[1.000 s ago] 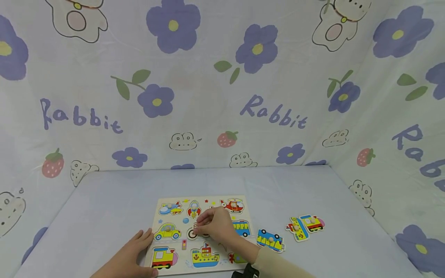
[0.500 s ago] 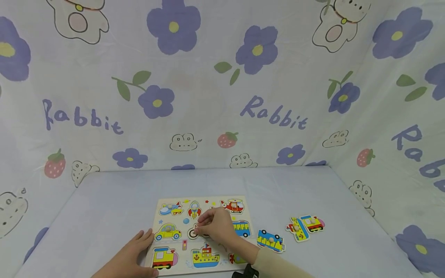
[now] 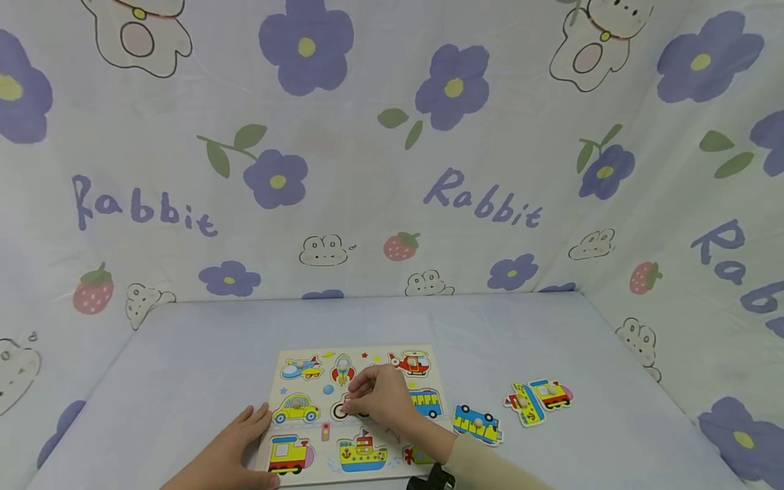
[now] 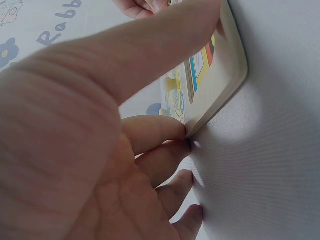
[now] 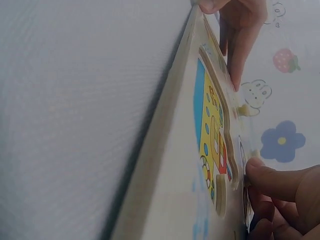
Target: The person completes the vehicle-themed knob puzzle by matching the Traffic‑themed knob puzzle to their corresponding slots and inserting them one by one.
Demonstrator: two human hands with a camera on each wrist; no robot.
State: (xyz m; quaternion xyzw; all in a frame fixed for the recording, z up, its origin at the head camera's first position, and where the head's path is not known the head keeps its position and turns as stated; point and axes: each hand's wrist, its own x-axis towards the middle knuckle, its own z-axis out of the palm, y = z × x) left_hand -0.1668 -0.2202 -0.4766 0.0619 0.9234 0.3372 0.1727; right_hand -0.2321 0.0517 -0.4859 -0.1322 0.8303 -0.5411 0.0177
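A wooden peg puzzle board (image 3: 321,471) lies flat with vehicle pictures in three rows. My left hand (image 3: 228,450) rests at its left side, the fingertips along the edge and the thumb at the near corner. Over the middle of the board, my right hand (image 3: 387,403) pinches a puzzle piece in the centre slot between thumb and fingers. One wheel (image 3: 339,411) shows beside the fingertips; the right hand hides the rest. In the right wrist view the thumb (image 5: 275,181) is close over the board's surface, beyond the printed boat recess (image 5: 210,125).
Right of the board lies a loose bus piece (image 3: 478,423), upside down. Farther right, a boat piece (image 3: 525,404) touches or overlaps a train piece (image 3: 551,395). Knobbed car (image 3: 297,410), plane (image 3: 301,368) and rocket (image 3: 342,369) pieces sit in the board. A printed cloth hangs behind.
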